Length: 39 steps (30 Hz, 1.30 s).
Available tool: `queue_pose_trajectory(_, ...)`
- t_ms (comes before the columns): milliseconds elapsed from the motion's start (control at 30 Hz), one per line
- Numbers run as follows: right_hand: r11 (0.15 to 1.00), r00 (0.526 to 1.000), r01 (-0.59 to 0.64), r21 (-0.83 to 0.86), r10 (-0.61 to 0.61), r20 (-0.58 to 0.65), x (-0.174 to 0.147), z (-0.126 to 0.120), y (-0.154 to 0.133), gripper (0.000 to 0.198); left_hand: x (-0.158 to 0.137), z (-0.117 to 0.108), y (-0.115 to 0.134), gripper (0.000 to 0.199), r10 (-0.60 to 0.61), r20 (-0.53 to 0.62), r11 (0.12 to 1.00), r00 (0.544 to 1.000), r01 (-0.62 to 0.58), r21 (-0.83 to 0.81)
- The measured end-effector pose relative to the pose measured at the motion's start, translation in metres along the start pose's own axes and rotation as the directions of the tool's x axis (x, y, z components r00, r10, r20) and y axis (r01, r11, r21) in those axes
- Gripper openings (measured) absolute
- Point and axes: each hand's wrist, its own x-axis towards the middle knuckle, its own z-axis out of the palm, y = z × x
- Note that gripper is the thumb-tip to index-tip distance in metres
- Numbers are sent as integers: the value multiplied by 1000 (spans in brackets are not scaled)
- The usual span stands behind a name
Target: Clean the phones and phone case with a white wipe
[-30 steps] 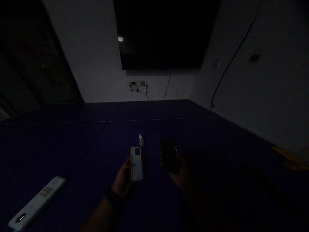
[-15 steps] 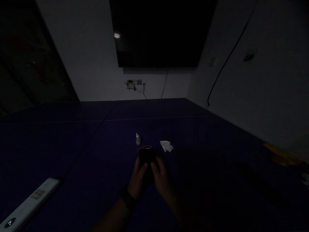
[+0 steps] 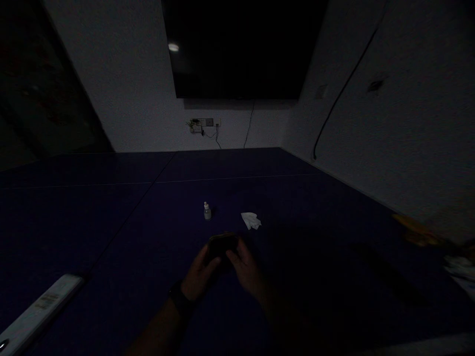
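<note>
A dark smartphone (image 3: 222,244) is held between my two hands, its yellowish edge faintly showing along the top. My left hand (image 3: 199,274) grips its left side, thumb pointing inward across the front; a dark watch is on that wrist. On the opposite side, my right hand (image 3: 245,271) is closed around the phone with its thumb over the face. Just beyond stands a small clear bottle (image 3: 207,213) with a white top. To its right lies a crumpled white tissue (image 3: 251,220). Dim light hides the phone's details.
The dark blue surface (image 3: 148,232) spreads toward the wall. A long white box (image 3: 40,311) lies at lower left. Yellowish items (image 3: 415,230) sit by the right wall. A large screen (image 3: 241,49) hangs above sockets (image 3: 204,122) with cables.
The phone has tipped and turned in my hands, so it now looks shorter and wider. My hands have spread slightly apart around it. The camera view has shifted a little.
</note>
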Motion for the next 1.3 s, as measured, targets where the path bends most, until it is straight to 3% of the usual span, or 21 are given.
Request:
queue_pose_trajectory(133,993,993,111,-42,-109,36,0,-8,-7,24,4,-21,15,38,200,110,919,974,-225,324)
queue_pose_trajectory(200,974,977,210,-89,-206,55,-1,-11,-7,19,5,-28,20,35,261,169,870,950,-308,386)
queue_pose_trajectory(300,934,950,311,-177,-298,96,-3,-13,-3,23,5,-34,20,37,240,201,859,950,-304,413)
queue_pose_trajectory(533,889,934,358,-284,-345,95,-6,-15,2,26,-1,-32,12,32,195,197,847,961,-266,461)
queue_pose_trajectory(733,825,891,454,-336,-427,156,-6,-13,-2,39,-2,-32,2,31,240,161,797,957,-289,531)
queue_pose_trajectory(867,797,843,535,-280,-483,236,-6,-17,0,32,-1,-37,-2,29,349,212,693,913,-404,597)
queue_pose_trajectory(933,867,883,451,-212,-398,248,-3,-22,0,36,-2,-39,0,29,455,255,598,853,-505,622)
queue_pose_trajectory(967,923,922,360,-139,-329,202,-1,-24,0,49,-3,-39,2,30,511,279,539,813,-556,633)
queue_pose_trajectory(1033,988,993,108,113,-114,41,5,-25,-3,71,-5,-37,8,31,611,337,404,716,-648,645)
queue_pose_trajectory(1067,966,1000,-22,258,27,-15,9,-24,-6,74,-7,-35,12,31,644,368,338,671,-681,650)
queue_pose_trajectory(1133,847,957,-265,462,288,21,14,-18,-13,66,-9,-30,18,33,657,460,222,598,-736,639)
queue_pose_trajectory(1200,743,895,-436,508,417,157,17,-10,-21,56,-9,-24,21,34,646,528,150,551,-770,620)
queue_pose_trajectory(1233,722,885,-456,520,431,178,18,-6,-25,51,-8,-22,22,35,640,544,132,543,-776,617)
queue_pose_trajectory(1300,740,915,-378,557,391,101,17,-1,-31,44,-7,-19,23,38,622,542,143,566,-762,632)
